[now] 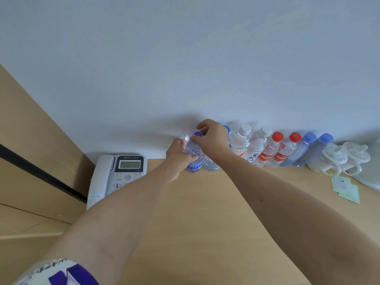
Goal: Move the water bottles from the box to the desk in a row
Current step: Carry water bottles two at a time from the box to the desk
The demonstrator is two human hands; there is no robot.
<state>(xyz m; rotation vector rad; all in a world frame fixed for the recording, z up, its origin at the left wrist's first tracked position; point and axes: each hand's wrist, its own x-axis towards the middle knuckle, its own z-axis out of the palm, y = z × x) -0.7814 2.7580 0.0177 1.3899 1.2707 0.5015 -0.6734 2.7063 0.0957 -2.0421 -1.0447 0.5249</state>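
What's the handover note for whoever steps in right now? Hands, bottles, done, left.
Left hand: grips the body of the blue-label bottle, at the left end of the row.
Right hand: fingers curled at that bottle's cap and neck.
Row of bottles stands upright along the wall on the desk: another blue-cap one mostly hidden behind the right hand, then two white-cap, two red-cap, two blue-tinted. Phone sits left of the row, white cups right of it.
Done: the standing row.
Left: release this bottle in line. The box is out of view, so the remaining count is unknown.
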